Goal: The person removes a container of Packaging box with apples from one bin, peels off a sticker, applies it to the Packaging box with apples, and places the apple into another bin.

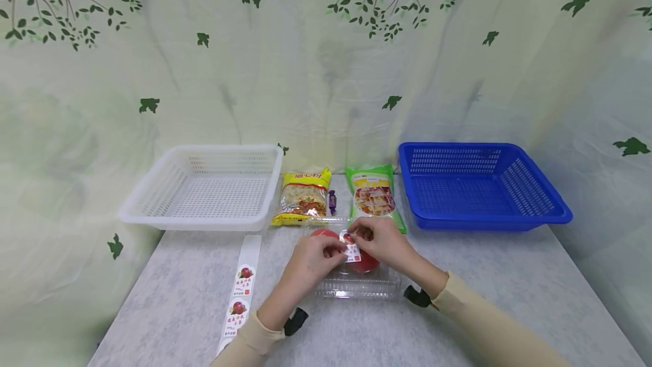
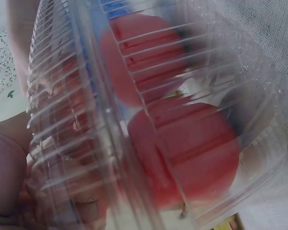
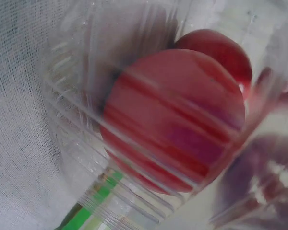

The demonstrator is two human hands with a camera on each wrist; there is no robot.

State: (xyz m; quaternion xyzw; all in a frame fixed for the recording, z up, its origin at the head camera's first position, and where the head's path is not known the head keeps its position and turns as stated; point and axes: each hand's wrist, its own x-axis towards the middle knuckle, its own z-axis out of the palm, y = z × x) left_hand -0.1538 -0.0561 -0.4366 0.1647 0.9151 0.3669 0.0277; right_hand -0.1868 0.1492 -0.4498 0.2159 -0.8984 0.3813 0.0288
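A clear plastic clamshell box (image 1: 356, 287) with two round red fruits (image 1: 365, 263) inside sits in front of me, its ribbed wall close up in both wrist views. Over its lid is a white sticker (image 1: 352, 252) printed with a red fruit and red writing. My left hand (image 1: 313, 259) pinches the sticker's left side between thumb and fingers. On the upper right, the right hand (image 1: 383, 242) pinches it with curled fingers. Whether the sticker touches the lid cannot be told. In the left wrist view, fruit (image 2: 182, 153) shows blurred through the plastic.
A strip of matching stickers (image 1: 239, 299) lies left of the box. Behind are a yellow food packet (image 1: 304, 197), a small purple-wrapped item (image 1: 332, 201) and a green packet (image 1: 374, 197). A white basket (image 1: 204, 222) stands left, a blue basket (image 1: 489, 222) right.
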